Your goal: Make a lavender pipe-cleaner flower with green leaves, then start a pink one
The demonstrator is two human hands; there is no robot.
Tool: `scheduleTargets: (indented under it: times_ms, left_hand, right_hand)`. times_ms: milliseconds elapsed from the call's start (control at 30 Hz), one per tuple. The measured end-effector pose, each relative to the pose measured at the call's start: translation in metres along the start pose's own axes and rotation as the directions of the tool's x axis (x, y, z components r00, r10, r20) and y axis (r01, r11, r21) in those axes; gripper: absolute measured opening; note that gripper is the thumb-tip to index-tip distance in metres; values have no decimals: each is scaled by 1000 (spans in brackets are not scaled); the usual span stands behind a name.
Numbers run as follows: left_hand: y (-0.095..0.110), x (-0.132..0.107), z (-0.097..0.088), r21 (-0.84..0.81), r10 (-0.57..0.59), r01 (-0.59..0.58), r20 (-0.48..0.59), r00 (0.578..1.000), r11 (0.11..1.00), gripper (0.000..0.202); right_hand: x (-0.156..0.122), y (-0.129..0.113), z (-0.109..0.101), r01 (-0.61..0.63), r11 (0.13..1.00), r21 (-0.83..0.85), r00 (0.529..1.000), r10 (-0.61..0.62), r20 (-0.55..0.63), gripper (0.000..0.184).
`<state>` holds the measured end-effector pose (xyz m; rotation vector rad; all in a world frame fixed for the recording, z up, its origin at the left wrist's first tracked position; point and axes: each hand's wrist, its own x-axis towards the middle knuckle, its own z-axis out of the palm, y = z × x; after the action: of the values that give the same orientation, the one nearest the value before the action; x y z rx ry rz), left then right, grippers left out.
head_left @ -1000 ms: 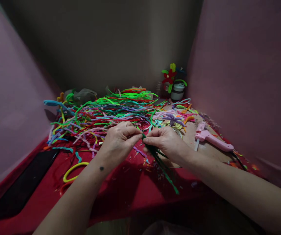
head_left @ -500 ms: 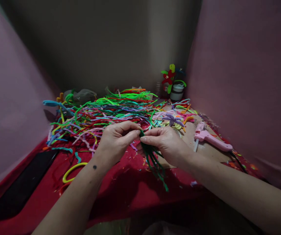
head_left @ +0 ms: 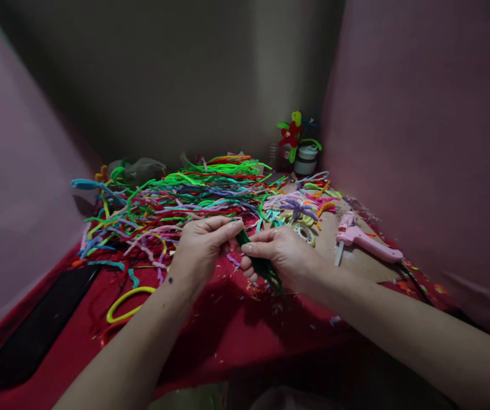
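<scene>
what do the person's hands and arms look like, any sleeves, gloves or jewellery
No gloves on the left hand or right hand, no sleeves in view, no rings, watch or bracelet visible. A small dark dot marks the left forearm near the wrist.

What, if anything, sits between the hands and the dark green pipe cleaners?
Nothing visible. The left hand and right hand both pinch the dark green pipe cleaners directly, above the red cloth; the colourful pile lies behind them.
</scene>
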<state>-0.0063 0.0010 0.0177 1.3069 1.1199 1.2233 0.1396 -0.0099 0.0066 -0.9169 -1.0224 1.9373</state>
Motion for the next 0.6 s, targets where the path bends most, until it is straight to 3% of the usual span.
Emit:
scheduleTargets:
  times_ms: [133, 233, 367, 533, 600]
  left_hand:
    - [1, 3, 4, -48, 7, -17, -193, 981, 999, 16]
    - [3, 6, 3, -72, -2, -18, -261, 965, 997, 14]
    - [2, 11, -3, -162, -42, 11, -187, 981, 987, 18]
    - [-6, 12, -3, -225, -176, 189, 78, 981, 956, 19]
    - [-11, 12, 1, -193, -193, 205, 80, 978, 959, 22]
  right_hand:
    - [4, 10, -1, -59, 998, 13, 998, 59, -2, 13]
    - [8, 11, -2, -73, 997, 11, 997, 73, 8, 17]
    - [13, 8, -8, -51, 999, 4, 999, 51, 20, 15]
    - [18, 5, -15, -3, 1000, -12, 998, 4, 65, 15]
    - [19, 5, -17, 2, 1000, -17, 996, 0, 87, 15]
